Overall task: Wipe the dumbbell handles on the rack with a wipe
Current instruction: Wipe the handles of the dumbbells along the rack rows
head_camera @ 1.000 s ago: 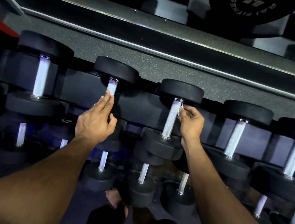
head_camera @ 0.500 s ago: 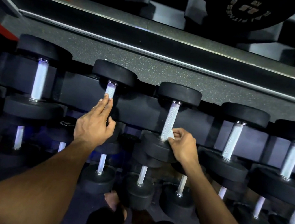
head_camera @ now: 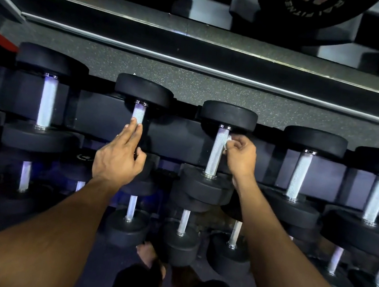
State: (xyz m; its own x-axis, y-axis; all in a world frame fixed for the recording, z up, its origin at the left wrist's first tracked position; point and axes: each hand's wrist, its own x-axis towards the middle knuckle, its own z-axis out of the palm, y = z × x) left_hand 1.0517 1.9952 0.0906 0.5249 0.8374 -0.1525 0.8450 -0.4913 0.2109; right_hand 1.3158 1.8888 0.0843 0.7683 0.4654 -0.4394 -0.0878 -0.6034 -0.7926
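A row of black dumbbells with knurled silver handles lies on the rack's top tier. My right hand (head_camera: 241,156) pinches a small white wipe (head_camera: 227,141) against the upper right side of the middle dumbbell's handle (head_camera: 216,152). My left hand (head_camera: 118,155) rests with straight fingers along the handle (head_camera: 138,114) of the neighbouring dumbbell to the left, its thumb curled against the lower part. Most of the wipe is hidden under my fingers.
More dumbbells (head_camera: 300,176) fill the top tier on both sides, and lower tiers hold smaller ones (head_camera: 128,222). A grey speckled floor strip (head_camera: 192,83) and a metal rail (head_camera: 221,50) run behind the rack, with weight plates (head_camera: 308,4) beyond. My feet show at the bottom.
My right hand slid down the middle handle with the wipe to its lower end, then back up near the top. My left hand stayed on its handle.
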